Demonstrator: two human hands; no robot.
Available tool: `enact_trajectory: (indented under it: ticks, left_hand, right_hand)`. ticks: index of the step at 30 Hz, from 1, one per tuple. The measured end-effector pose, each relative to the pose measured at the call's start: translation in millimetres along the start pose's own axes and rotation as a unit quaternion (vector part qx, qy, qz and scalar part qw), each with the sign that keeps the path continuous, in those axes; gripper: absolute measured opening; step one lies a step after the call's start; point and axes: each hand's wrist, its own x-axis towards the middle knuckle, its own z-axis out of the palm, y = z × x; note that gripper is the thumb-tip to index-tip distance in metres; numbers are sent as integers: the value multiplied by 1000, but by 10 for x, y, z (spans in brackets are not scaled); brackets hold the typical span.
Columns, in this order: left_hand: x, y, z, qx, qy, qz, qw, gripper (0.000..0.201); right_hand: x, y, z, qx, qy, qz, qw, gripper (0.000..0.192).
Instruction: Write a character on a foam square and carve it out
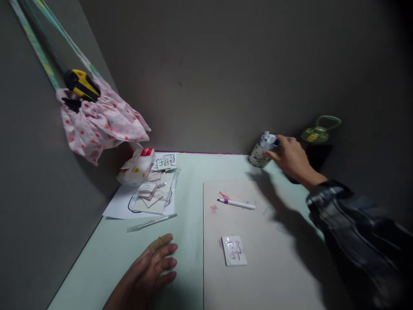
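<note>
Right hand (290,156) at pen cup (262,154) — touching.

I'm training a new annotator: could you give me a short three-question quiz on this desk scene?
1. True or false: the right hand is at the pen cup.
2. What lies flat under the left hand? A) the card B) the desk C) the pen
3. Fill in: the capped pen lies on the ____, beyond the card.

Key: 1 true; 2 B, the desk; 3 board.
</note>
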Motion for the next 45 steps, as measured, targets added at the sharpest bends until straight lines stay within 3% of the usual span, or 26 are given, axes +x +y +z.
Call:
enact_trajectory:
  ticks: [2, 7, 12, 17, 23, 26, 32, 39, 45]
  left_hand:
    - [1, -1, 29, 9, -8, 1, 1000, 44]
    - [-8, -20, 115, -4, -7, -5, 1000, 39]
    - [-53, -43, 152, -14, 23, 1, 1000, 35]
    - [-50, -41, 152, -30, 16, 8, 999, 34]
    - [-53, -34, 178, -30, 19, 5, 999, 34]
    - [-50, -37, 147, -36, 7, 5, 999, 33]
    - [-29, -39, 117, -24, 10, 9, 1000, 33]
    - [-18, -36, 147, -20, 25, 13, 999, 32]
    - [-29, -22, 156, -17, 9, 5, 1000, 32]
  right_hand:
    - [-251, -233, 3, -14, -14, -24, 1000, 30]
    - [-854, -938, 138, -14, -122, -121, 985, 22]
    - [-1073, -1233, 238, 6, -203, -151, 967, 17]
    - [-981, -1080, 205, 21, -186, -96, 978, 20]
    - [-634, -442, -1, -33, -63, 54, 996, 25]
    - [-525, -167, -71, -86, -23, 89, 992, 27]
    - [-468, -3, 83, -148, -84, 34, 985, 26]
    - [-393, -15, 342, -193, -137, 8, 972, 28]
    - [-359, -106, 395, -201, -154, -3, 967, 28]
